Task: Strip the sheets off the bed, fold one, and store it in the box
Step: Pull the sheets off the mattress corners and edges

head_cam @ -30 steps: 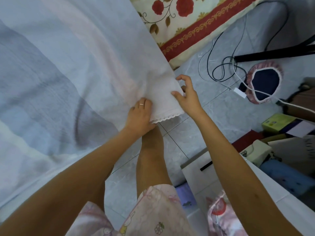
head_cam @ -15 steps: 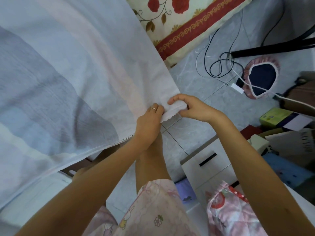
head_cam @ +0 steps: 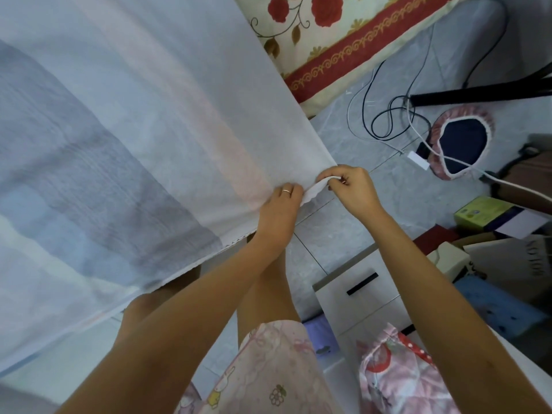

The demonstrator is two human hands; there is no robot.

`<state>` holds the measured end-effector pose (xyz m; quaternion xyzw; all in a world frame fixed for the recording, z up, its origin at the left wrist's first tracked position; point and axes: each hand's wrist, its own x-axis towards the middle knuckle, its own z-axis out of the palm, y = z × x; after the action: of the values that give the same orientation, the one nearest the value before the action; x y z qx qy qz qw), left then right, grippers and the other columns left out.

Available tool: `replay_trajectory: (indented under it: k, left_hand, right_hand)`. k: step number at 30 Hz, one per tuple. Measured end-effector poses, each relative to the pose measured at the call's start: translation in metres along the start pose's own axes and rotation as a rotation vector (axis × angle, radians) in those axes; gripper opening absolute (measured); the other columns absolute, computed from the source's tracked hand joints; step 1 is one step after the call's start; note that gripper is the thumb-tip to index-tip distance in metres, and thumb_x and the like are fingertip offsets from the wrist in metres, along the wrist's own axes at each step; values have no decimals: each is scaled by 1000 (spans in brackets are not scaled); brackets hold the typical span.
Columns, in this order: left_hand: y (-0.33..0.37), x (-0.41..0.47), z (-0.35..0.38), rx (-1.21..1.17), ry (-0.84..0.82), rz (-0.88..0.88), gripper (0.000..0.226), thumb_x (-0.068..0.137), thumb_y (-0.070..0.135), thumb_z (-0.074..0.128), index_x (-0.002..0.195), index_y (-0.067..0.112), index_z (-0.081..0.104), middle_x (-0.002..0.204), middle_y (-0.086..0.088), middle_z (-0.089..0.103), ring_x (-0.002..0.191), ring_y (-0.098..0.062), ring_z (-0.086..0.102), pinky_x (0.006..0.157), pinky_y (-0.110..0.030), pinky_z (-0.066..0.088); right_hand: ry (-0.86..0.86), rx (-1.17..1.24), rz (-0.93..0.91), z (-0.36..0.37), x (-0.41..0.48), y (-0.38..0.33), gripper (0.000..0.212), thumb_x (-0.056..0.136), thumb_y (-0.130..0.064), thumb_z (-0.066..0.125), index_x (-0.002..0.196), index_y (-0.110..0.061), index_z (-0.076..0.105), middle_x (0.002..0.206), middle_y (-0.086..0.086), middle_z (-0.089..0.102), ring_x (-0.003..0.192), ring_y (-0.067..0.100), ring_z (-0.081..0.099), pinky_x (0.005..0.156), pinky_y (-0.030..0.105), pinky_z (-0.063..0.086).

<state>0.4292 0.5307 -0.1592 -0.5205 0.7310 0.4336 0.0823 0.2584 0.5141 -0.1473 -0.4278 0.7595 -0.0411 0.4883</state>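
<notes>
1. Nearest you, one pink printed bundle (head_cam: 397,380) sits by your right forearm. It is just beside one white drawer unit (head_cam: 352,297), where one black slot handle shows plainly.
2. Two hands are up, just beside each other. Your left hand (head_cam: 279,210), with one ring (head_cam: 286,191) on it, pinches the hem. Your right hand (head_cam: 354,189) curls its fingers round the scalloped corner.
3. There's the sheet (head_cam: 149,130), just one, thin and white. It fans up and left from your grip, above the tiled floor (head_cam: 343,243).
4. Off to the right is one green box (head_cam: 484,210), its print too small to read.
5. Farther out, black and white cables (head_cam: 388,115) lie too looped to count, near one round pink-trimmed cushion (head_cam: 460,141).
6. Farthest is the floral bedding (head_cam: 343,46), with two red roses on it.
</notes>
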Motion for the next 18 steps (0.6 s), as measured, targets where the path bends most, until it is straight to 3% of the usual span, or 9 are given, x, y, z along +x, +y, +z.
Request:
replay_trajectory:
  k: [3,7,11,13,15,18]
  left_hand:
    - [-16,-1,4,-26,-59,-90,39,82,-8,50,119,4,48,124,-13,49,110,-29,47,66,-33,38]
    - [-25,-4,5,-135,-65,-103,27,80,-6,48,105,5,52,109,-13,54,97,-28,49,63,-31,33]
    - [-24,-9,8,-168,-25,-65,24,79,-4,52,100,7,55,103,-11,54,91,-27,51,61,-29,33]
    - [-23,-12,10,-135,-20,-34,27,79,-5,50,102,8,55,105,-11,53,93,-26,50,61,-30,33]
    - [-26,-12,11,-126,-66,-16,33,81,-6,48,110,8,54,113,-11,52,100,-27,50,65,-31,37]
    - [-38,-12,12,-236,-446,-40,44,92,8,49,136,12,42,136,-12,43,118,-28,48,93,-34,43]
  right_hand:
    - [9,31,88,10,13,-4,43,79,-4,49,71,-42,67,78,14,70,64,38,59,60,47,52]
    - [39,175,191,13,15,-13,36,77,-3,47,69,-28,72,72,15,67,49,23,51,53,31,42]
    - [79,478,302,14,7,-34,13,85,-10,60,82,-7,72,84,5,68,77,11,61,71,24,52]
    - [114,390,244,15,4,-29,11,87,-5,61,89,-6,73,92,8,70,81,6,62,79,21,52]
    - [105,194,140,17,0,-21,20,89,3,55,94,-7,71,98,11,69,79,12,63,80,26,54]
    - [53,-161,70,20,8,-14,35,89,10,43,107,-10,65,104,7,61,84,23,59,73,30,49]
